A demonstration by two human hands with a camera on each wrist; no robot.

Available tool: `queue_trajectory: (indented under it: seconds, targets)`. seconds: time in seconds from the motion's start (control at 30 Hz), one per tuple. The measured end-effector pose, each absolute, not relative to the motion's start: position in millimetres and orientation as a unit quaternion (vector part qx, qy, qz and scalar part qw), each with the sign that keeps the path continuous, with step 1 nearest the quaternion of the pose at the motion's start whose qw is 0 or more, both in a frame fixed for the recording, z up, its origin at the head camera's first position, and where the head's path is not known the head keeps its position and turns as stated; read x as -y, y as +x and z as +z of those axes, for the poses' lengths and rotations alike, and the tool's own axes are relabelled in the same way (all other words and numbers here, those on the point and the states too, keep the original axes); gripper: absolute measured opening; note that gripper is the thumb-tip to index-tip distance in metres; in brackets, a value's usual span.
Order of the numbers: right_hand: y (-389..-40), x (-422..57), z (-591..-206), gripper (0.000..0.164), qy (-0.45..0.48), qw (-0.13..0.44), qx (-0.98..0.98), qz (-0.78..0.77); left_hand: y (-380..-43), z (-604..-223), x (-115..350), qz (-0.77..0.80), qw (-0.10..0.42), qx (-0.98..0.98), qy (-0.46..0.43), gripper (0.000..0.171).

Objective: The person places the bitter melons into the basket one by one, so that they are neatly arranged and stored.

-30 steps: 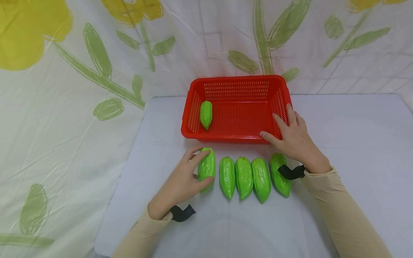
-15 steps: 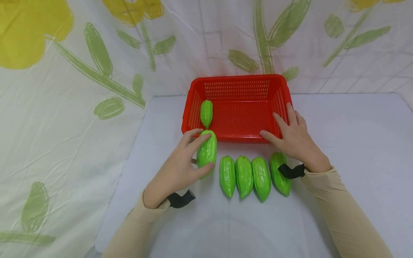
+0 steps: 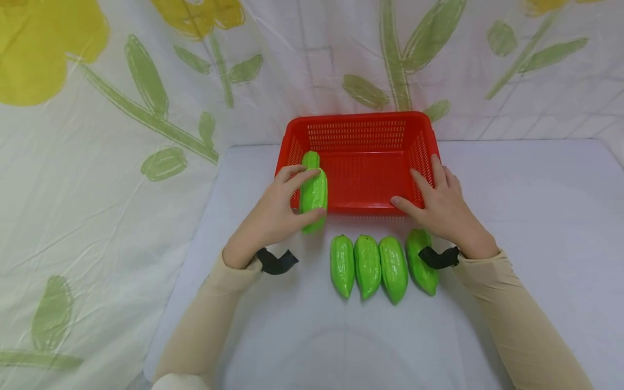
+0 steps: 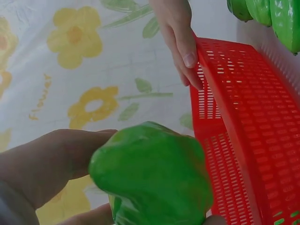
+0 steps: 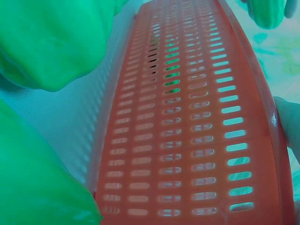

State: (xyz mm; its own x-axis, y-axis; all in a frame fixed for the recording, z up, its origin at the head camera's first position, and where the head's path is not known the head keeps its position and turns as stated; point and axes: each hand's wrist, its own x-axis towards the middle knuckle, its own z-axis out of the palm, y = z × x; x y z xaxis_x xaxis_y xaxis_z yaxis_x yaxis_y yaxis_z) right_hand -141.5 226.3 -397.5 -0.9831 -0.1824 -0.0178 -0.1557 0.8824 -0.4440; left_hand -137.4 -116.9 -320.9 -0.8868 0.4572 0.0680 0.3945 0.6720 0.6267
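Observation:
My left hand (image 3: pixel 278 208) grips a long green ridged fruit (image 3: pixel 314 195), fingers on its far end and thumb on its near end. It is held over the front left rim of a red plastic basket (image 3: pixel 361 210). Another green fruit lies in the basket's left side, partly hidden behind the held one. In the left wrist view the held fruit (image 4: pixel 152 173) appears end-on, lobed and glossy. My right hand (image 3: pixel 446 208) grips the basket's front right corner, thumb at the front rim and other fingers at the right side.
In front of the basket several more green fruits (image 3: pixel 368 266) lie in a row on the white table (image 3: pixel 390 346), the rightmost partly under the right wrist's black strap (image 3: pixel 439 258). Behind the table hangs a flower-printed sheet (image 3: pixel 331 65).
My left hand has lifted the green fruit from the left end of the row and carried it forward to above the basket's front rim. My right hand has stayed on the basket.

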Motion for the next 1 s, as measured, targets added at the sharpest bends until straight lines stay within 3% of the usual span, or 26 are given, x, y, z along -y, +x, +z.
queue_trajectory:
  seconds: [1.0]
  targets:
    - [-142,-226,-396,0.095,-0.086,0.033,-0.969,-0.227,-243,-313,84,0.246,0.094,-0.943,0.205,0.072]
